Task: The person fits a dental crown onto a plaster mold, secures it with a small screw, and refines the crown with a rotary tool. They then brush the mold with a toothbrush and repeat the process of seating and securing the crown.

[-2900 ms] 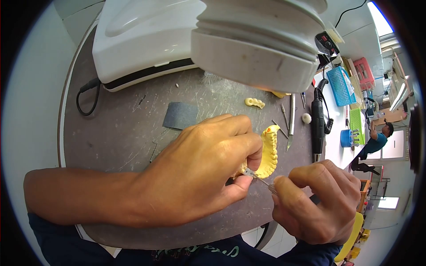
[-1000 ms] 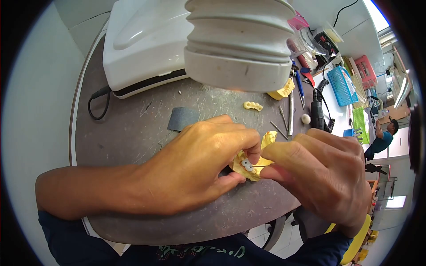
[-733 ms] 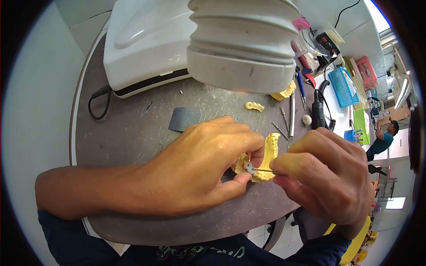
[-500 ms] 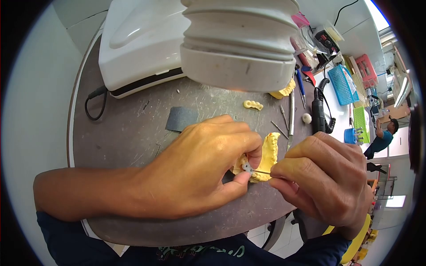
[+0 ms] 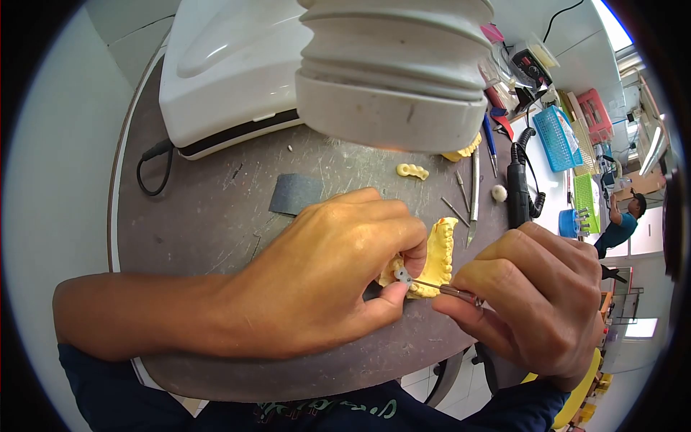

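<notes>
My left hand (image 5: 338, 266) is closed, thumb and index finger pinching a small grey piece with holes (image 5: 403, 276) against a yellow plaster dental cast (image 5: 437, 252). The hand hides the cast's left part. My right hand (image 5: 529, 295) grips a small screwdriver (image 5: 461, 294) with a thin shaft and a metal handle. Its shaft points left, and the tip reaches the grey piece. On the bench beyond lie a cream-coloured dental bridge (image 5: 412, 171) and a dark sheet of sandpaper (image 5: 295, 194), the latter just behind my left hand.
A ribbed suction hose (image 5: 392, 86) hangs over the bench beside a white machine (image 5: 230, 72). Right of the cast lie a knife (image 5: 474, 180), burs (image 5: 455, 211) and a black handpiece (image 5: 517, 191). Baskets (image 5: 556, 140) stand farther right; another person (image 5: 620, 223) is in the background.
My right hand has shifted slightly right and loosened its fingers, baring more of the screwdriver's handle. My left hand keeps its pinch on the grey piece.
</notes>
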`<action>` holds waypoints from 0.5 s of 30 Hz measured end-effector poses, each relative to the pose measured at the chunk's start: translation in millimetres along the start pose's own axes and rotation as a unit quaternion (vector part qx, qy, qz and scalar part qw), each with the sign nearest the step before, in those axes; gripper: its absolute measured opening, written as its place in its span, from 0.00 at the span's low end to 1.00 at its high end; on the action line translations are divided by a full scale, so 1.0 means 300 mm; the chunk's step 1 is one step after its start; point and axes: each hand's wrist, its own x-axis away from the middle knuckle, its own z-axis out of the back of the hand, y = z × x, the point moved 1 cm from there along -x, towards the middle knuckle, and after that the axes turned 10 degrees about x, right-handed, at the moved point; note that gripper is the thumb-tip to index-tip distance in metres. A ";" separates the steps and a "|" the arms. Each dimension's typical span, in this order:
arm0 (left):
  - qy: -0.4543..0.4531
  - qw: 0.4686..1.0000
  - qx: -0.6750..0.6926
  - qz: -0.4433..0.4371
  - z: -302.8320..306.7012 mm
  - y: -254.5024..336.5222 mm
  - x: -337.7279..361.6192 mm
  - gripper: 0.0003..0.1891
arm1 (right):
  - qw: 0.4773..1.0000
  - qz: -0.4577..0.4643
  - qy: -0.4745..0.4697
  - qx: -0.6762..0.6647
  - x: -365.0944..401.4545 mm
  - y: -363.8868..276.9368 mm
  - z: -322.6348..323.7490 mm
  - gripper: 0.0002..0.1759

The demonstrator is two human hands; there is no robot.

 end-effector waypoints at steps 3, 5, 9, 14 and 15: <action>0.003 1.000 0.003 0.000 -0.002 -0.001 0.000 0.10 | 1.000 -0.002 0.001 -0.003 -0.002 0.000 0.017 0.16; 0.003 1.000 0.004 0.002 0.000 0.001 0.001 0.10 | 1.000 -0.004 -0.002 -0.003 -0.002 -0.003 0.032 0.16; 0.001 1.000 0.002 0.001 0.000 0.000 0.003 0.10 | 1.000 -0.015 0.007 -0.008 0.000 -0.004 0.033 0.16; 0.003 1.000 0.004 0.001 -0.001 0.003 0.000 0.10 | 1.000 -0.015 0.005 -0.003 0.006 0.002 0.027 0.16; 0.002 1.000 0.000 0.005 -0.001 0.004 0.000 0.10 | 1.000 -0.010 0.010 -0.005 0.006 0.004 0.026 0.16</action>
